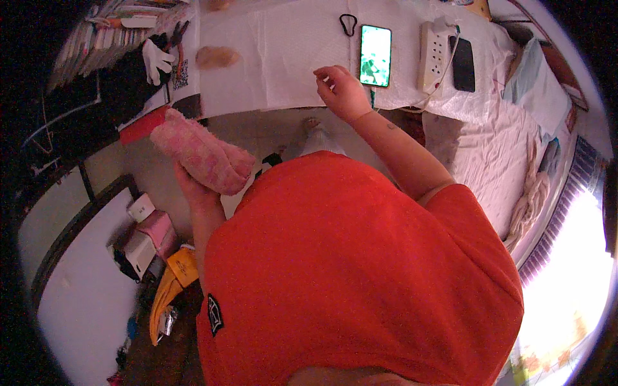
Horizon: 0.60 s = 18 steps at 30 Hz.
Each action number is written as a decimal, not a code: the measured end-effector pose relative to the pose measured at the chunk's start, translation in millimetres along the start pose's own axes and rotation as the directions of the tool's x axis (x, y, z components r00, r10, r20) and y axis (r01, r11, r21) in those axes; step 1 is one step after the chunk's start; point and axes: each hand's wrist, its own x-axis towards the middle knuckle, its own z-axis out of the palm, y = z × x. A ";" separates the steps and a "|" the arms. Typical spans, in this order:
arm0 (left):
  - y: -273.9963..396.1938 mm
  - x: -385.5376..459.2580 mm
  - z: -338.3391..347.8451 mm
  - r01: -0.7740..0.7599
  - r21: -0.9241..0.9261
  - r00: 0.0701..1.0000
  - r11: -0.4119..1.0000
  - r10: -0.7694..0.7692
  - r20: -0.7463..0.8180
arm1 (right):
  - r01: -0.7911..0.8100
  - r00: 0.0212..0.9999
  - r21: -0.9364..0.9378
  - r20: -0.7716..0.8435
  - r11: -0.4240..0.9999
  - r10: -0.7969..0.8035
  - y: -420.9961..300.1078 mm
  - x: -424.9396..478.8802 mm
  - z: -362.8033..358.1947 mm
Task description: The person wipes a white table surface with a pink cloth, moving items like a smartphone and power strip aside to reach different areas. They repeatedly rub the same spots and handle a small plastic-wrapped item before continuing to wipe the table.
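On the left, beside my red shirt (347,260), my left hand (197,190) grips a folded bundle of fluffy pink cloth (200,152). The bundle hides most of its fingers. My right hand (340,91) hovers over the near edge of the covered table (289,58), fingers loosely bent and nothing visible in them. Just right of that hand lies a smartphone (375,55) with a lit screen and a cable at its lower end. Behind the hand is a black carabiner-like loop (348,25).
To the right on the table are a white power strip (431,58) and a dark phone (463,64). A brown object (217,57) lies left. A white glove (157,62) rests near stacked books (118,41). Boxes (140,253) and a yellow cloth-like item (176,277) sit lower left.
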 end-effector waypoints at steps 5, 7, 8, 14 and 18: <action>0.1 -2.0 -7.4 0.007 0.045 1.000 0.999 -0.008 0.030 | 0.008 0.998 -0.019 -0.059 1.000 -0.009 12.7 -1.4 -2.7; 1.8 -3.1 -8.7 0.039 -0.010 0.999 0.999 -0.039 0.014 | 0.009 0.992 -0.032 -0.127 0.999 -0.013 20.1 -0.6 -11.7; 3.0 -3.2 -9.9 0.055 -0.037 0.998 0.998 -0.055 0.007 | 0.010 0.987 -0.038 -0.161 0.999 -0.016 24.2 0.3 -16.6; -0.9 -5.8 -18.4 0.067 -0.060 0.998 0.996 -0.068 -0.017 | -0.128 0.920 -0.207 -0.391 0.970 0.038 46.5 11.4 -58.7; -0.2 -2.4 -10.3 0.019 0.012 0.999 1.000 -0.019 -0.035 | -0.199 0.875 -0.439 -0.482 0.876 -0.043 56.9 13.8 -72.0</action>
